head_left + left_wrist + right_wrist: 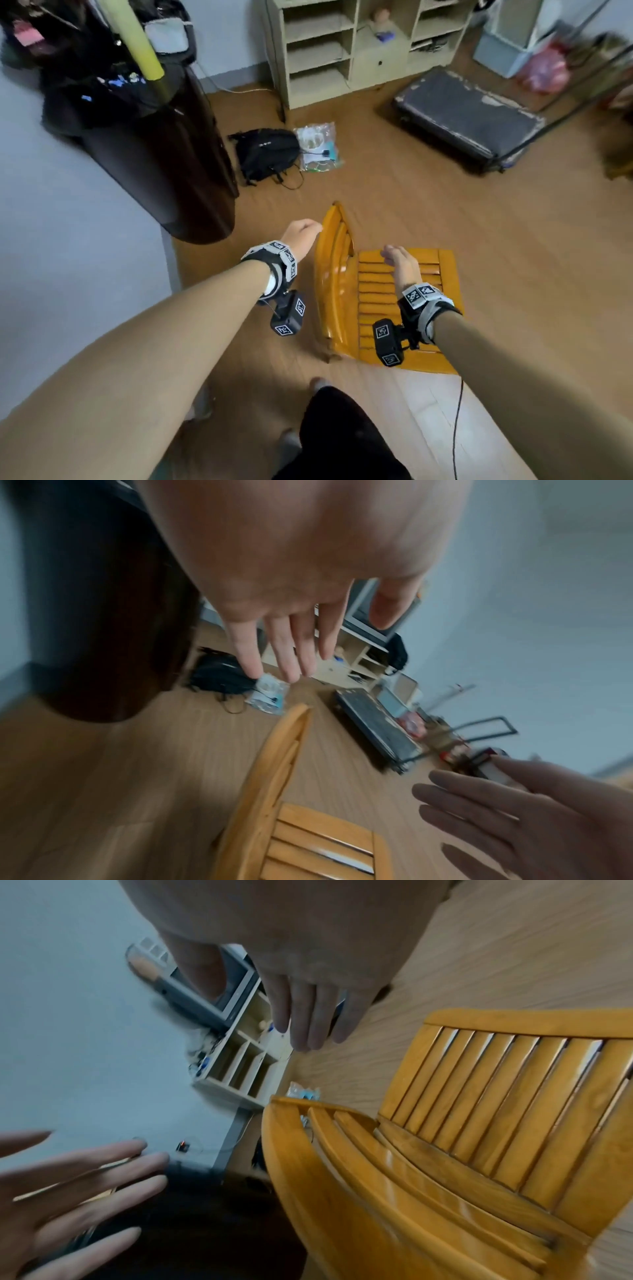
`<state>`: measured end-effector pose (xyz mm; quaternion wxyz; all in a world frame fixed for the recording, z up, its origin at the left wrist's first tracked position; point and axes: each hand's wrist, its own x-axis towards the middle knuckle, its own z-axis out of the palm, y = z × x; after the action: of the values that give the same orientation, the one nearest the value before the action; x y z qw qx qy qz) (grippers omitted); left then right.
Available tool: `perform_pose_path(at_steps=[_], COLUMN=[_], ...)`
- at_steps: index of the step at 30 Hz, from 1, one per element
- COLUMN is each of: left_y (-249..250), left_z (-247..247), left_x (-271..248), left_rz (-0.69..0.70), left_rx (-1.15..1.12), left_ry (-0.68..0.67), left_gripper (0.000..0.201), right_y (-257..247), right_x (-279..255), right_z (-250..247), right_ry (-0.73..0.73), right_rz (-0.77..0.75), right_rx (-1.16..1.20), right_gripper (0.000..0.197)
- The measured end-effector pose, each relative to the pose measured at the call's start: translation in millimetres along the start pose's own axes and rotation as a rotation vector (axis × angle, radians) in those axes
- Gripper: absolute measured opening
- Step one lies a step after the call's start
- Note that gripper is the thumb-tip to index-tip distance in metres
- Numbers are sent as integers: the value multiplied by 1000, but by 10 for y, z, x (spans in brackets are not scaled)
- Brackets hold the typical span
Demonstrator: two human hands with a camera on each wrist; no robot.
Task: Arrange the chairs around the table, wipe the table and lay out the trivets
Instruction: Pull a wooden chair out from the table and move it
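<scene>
- Room: a wood-plank floor (pixel 445 212) meets pale grey-blue walls (pixel 68 205); the head view is motion-blurred toward its edges.
- Chair (pixel 394 294): orange-yellow wood with a slatted seat and a curved slatted backrest. It stands on the floor directly in front of the person, backrest on the person's left, seat extending to the right. No table appears in any view.
- Left hand (pixel 301 236): held in the air just beside the top of the backrest, on its outer side. The left wrist view shows the fingers (pixel 291 653) extended and slightly spread, with nothing in them. Contact with the backrest cannot be confirmed.
- Right hand (pixel 400 262): held above the seat slats. The right wrist view shows the fingers (pixel 308 1020) straight and close together, with nothing in them and a gap to the chair.
- Each wrist carries a strapped camera unit with black-and-white marker tiles.
- Beyond the chair, on the floor: a black backpack (pixel 267 154), with a clear plastic packet (pixel 318 147) touching its right side.
- Against the far wall: a cream shelf unit (pixel 359 51) with open compartments.
- Far right: a dark, worn flat case (pixel 469 120) lying on the floor.
- Left: a tall dark brown cylindrical object (pixel 171 164) standing near the wall.
</scene>
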<state>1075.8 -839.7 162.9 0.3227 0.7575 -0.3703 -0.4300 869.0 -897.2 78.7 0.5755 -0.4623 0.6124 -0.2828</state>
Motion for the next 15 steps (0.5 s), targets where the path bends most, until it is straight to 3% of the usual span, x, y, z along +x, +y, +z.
perform_pose_path(at_steps=[3,7,11,15], left_y=[233,542,834,1112], left_z=[41,144,260,453], left_x=[545,1334,2002,2440], left_rz=[55,90,118,134], left_rx=[37,114,198,276], left_ry=[-137,-256,-360,-484], left_gripper=[36,33,28,26], right_y=[-123,-224,-281,-384], right_x=[305,836,1267,1412], right_z=[-8,-14,-53,-196], right_ry=[112,210,305,438], right_rz=[38,59,97,130], right_rx=[59,132,157,234], right_gripper=[53,41,50,34])
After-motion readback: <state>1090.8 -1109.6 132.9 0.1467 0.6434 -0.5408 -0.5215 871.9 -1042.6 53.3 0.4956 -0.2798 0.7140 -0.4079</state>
